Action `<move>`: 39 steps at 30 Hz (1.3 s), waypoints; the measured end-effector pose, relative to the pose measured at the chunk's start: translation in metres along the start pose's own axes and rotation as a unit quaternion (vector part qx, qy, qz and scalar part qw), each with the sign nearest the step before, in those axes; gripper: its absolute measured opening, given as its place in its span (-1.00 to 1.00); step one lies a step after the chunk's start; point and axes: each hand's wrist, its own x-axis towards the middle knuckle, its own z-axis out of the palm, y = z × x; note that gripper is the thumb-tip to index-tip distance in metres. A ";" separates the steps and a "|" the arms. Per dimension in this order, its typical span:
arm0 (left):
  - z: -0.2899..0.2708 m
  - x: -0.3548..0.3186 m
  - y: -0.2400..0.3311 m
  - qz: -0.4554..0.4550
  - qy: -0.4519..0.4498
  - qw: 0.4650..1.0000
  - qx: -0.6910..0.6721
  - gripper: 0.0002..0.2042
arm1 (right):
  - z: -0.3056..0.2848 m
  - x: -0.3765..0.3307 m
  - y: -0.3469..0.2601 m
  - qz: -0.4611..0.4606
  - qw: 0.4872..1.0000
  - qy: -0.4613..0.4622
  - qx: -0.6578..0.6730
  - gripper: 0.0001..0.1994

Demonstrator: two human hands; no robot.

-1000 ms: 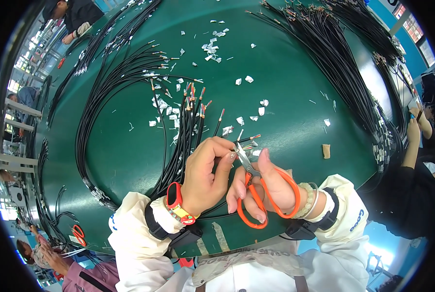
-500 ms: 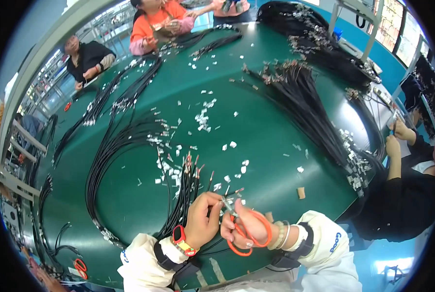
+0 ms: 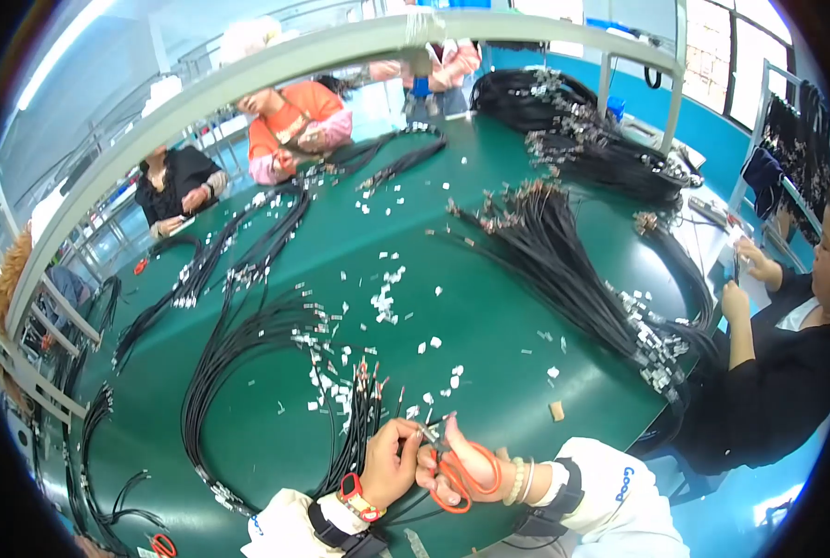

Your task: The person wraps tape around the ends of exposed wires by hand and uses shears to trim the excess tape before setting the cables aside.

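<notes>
My left hand (image 3: 392, 460) is closed in a pinch, thumb and forefinger together, on the end of a black cable (image 3: 441, 422). My right hand (image 3: 466, 458) grips scissors with orange handles (image 3: 458, 508), its fingers through the loops. The short metal blades meet the cable end at my left fingertips, where overlap hides the exact contact. Beside my left hand lies a bundle of black cables (image 3: 359, 437) with reddish, stripped-looking ends. Small white scraps (image 3: 457, 372) are scattered just beyond both hands.
A curved black cable bundle (image 3: 197, 409) lies left, a large fanned bundle (image 3: 564, 251) right. More cables (image 3: 536, 98) are heaped at the far edge. A tan scrap (image 3: 556, 411) lies right. Co-workers sit around the green table (image 3: 499, 325); one person (image 3: 759, 391) is close right.
The view has tilted up, so the table sits lower and more of the overhead frame shows. Both hands stay together at the cable end; my right thumb is now raised straighter beside the scissors.
</notes>
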 end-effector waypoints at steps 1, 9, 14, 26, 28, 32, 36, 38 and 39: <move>-0.001 -0.003 -0.001 0.001 0.000 1.000 0.001 -0.96 | 0.000 0.001 0.002 0.011 1.000 0.001 -0.002 -0.34; 0.002 -0.001 -0.002 -0.020 -0.022 0.999 0.017 -0.96 | -0.036 0.011 0.002 0.012 0.993 -0.116 0.036 -0.29; -0.007 0.012 -0.008 -0.048 0.019 0.992 -0.111 -0.87 | -0.024 0.005 -0.016 -0.237 0.967 0.014 -0.088 -0.29; -0.007 0.015 0.008 -0.073 -0.015 0.981 -0.182 -0.83 | -0.012 -0.009 -0.039 -0.241 0.885 0.186 -0.352 -0.79; -0.006 0.012 0.008 -0.079 -0.020 0.981 -0.179 -0.84 | -0.010 -0.007 -0.036 -0.279 0.869 0.203 -0.355 -0.88; -0.003 0.011 0.009 -0.079 -0.034 0.982 -0.168 -0.86 | -0.011 -0.005 -0.034 -0.329 0.846 0.177 -0.381 -0.92; -0.001 0.011 0.012 -0.067 -0.033 0.985 -0.157 -0.88 | -0.018 -0.005 -0.036 -0.341 0.821 0.176 -0.422 -0.92; 0.000 0.010 0.013 -0.053 -0.020 0.987 -0.154 -0.89 | -0.020 -0.004 -0.036 -0.340 0.813 0.184 -0.436 -0.92; -0.002 0.011 0.014 -0.053 -0.021 0.986 -0.154 -0.89 | -0.020 -0.003 -0.035 -0.356 0.802 0.184 -0.443 -0.92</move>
